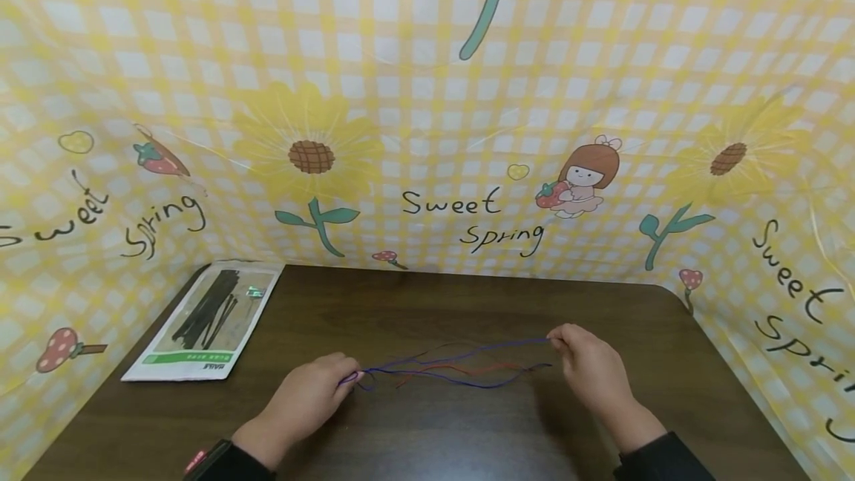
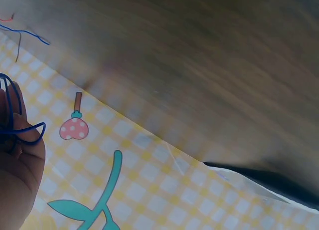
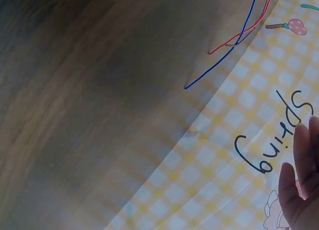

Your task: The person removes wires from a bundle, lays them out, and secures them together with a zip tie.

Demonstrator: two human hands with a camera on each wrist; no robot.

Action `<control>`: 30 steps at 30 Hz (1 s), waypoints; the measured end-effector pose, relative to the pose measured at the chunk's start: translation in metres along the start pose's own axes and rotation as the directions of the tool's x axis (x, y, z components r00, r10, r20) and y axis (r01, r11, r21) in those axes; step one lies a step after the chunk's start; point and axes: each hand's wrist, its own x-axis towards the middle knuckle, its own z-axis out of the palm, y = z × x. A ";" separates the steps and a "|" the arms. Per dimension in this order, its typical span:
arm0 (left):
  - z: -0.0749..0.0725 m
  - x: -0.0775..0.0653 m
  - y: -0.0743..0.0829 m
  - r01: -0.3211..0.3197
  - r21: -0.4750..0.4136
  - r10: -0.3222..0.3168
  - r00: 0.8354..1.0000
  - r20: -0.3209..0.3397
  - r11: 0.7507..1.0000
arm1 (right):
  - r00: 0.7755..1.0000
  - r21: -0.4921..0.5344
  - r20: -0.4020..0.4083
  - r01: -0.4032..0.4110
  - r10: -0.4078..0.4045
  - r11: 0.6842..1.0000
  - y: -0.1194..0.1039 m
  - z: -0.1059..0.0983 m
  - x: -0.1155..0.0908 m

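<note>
My left hand [image 1: 310, 392] pinches a gathered bundle of thin cords near one end. Blue loops [image 2: 20, 130] of it curl over the fingers in the left wrist view. From that grip a blue cord [image 1: 467, 352] runs right, and my right hand [image 1: 593, 366] pinches its far end between thumb and fingertips. A second blue strand [image 1: 481, 386], a red cord [image 1: 467, 370] and a thin brown strand spread loose between the hands, low over the table. In the right wrist view the loose red cord [image 3: 224, 44] crosses a blue one, and part of the right hand shows at the edge.
A white-edged packet [image 1: 200, 329] with a clear window and dark sticks inside lies at the table's left back. Behind the brown table [image 1: 427, 303] and along both sides hangs a yellow checked cloth [image 1: 427, 117] with flowers and lettering.
</note>
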 end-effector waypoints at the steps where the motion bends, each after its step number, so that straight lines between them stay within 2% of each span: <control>1: 0.000 0.000 -0.001 -0.002 0.007 0.002 1.000 0.000 1.000 | 1.000 0.000 -0.003 0.003 -0.003 1.000 0.000 0.000 0.000; 8: -0.004 -0.003 -0.006 -0.005 0.052 0.006 1.000 -0.023 0.999 | 1.000 0.001 0.002 0.001 -0.001 1.000 -0.003 0.002 0.003; 12: -0.005 -0.004 -0.011 0.015 0.053 -0.013 0.999 -0.033 0.999 | 1.000 0.008 0.017 0.001 -0.001 1.000 -0.005 0.002 0.003; 24: -0.009 -0.009 -0.018 0.102 0.042 -0.103 0.995 0.011 0.994 | 0.999 0.009 0.038 0.018 -0.019 1.000 -0.008 0.003 0.004; 30: -0.011 -0.010 -0.024 0.088 0.047 -0.089 0.996 0.017 0.995 | 0.999 0.016 0.029 0.028 -0.028 0.999 -0.010 0.006 0.004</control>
